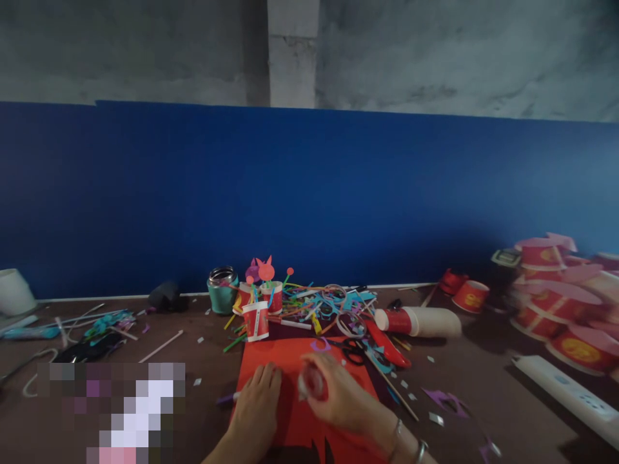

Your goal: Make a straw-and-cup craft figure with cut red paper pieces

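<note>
A sheet of red paper [300,361] lies on the brown table before me. On its left side rests my left hand [258,403], palm down with the fingers laid on the paper. A purple and white pen [228,399] pokes out beside that wrist. Just to the right, over the paper, my right hand [338,393] is closed around a small round thing [312,383], pale and see-through with a whitish end; blur hides its exact kind. Black-handled scissors [353,351] and a purple paper cutout [320,345] lie at the sheet's far edge.
Decorated paper cups [255,321] and a teal jar [223,293] stand behind the sheet, beside heaped paper scraps [333,299]. Rightward are a stack of cups [425,321], a red tool [389,345], a power strip [570,390] and piled red cups [556,303]. A blue panel [309,193] closes the back.
</note>
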The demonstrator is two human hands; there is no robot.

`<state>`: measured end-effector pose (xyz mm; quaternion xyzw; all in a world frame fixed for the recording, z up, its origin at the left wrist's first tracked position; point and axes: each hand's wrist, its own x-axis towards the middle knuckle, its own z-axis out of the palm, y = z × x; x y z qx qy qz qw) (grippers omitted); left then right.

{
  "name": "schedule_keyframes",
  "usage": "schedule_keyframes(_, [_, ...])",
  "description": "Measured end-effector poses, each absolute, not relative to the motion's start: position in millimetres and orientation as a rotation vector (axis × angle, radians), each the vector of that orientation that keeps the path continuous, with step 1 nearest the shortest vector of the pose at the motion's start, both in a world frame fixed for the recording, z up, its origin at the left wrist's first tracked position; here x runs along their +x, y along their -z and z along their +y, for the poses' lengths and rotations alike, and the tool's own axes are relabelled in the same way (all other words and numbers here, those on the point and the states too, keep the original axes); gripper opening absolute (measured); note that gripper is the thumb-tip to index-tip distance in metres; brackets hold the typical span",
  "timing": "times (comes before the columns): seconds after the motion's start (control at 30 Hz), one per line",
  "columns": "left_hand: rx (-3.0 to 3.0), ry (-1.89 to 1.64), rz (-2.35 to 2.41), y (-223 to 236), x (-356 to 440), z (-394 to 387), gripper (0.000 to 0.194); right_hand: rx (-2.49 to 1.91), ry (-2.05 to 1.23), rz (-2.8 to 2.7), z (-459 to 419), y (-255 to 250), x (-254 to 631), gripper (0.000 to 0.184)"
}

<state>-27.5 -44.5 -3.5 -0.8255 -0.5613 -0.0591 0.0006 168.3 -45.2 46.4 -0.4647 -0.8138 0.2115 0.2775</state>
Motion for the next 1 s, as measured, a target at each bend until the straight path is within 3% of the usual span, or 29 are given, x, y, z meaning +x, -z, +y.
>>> schedule_keyframes(0.1, [-2.603, 0.186, -1.748, 2.9, -28.5, -45.4, 0.055, -1.106, -0.669, -2.329, -51.5, -46.4, 163.6, 0.058])
schedule_keyframes(0.3, [-2.500, 0.234, -1.772, -11.0, -25.4, -43.2, 0.040, -1.595, -0.245, -2.126, -31.2, -42.6, 191.4, 0.042])
schedule_keyframes(0.57, [-2.758, 0.394, -1.682, -18.1, -23.0, -50.5, 0.048, -1.117, -0.927, -2.293, -53.7, -66.3, 188.0, 0.056])
schedule_keyframes(0.67, [-2.865, 0.323, -1.693, -24.7, -21.0, -52.2, 0.050, -1.218, -0.877, -2.407, -54.6, -58.3, 190.5, 0.059])
schedule_keyframes(0.83, [-2.794, 0.225, -1.804, -39.1, -20.2, -55.6, 0.043, -1.580, -0.488, -2.272, -41.8, -41.5, 202.7, 0.063])
schedule_keyframes(1.0, [-2.663, 0.246, -1.845, -42.4, -25.6, -53.7, 0.044, -1.242, -0.656, -2.322, -49.4, -48.8, 194.4, 0.070])
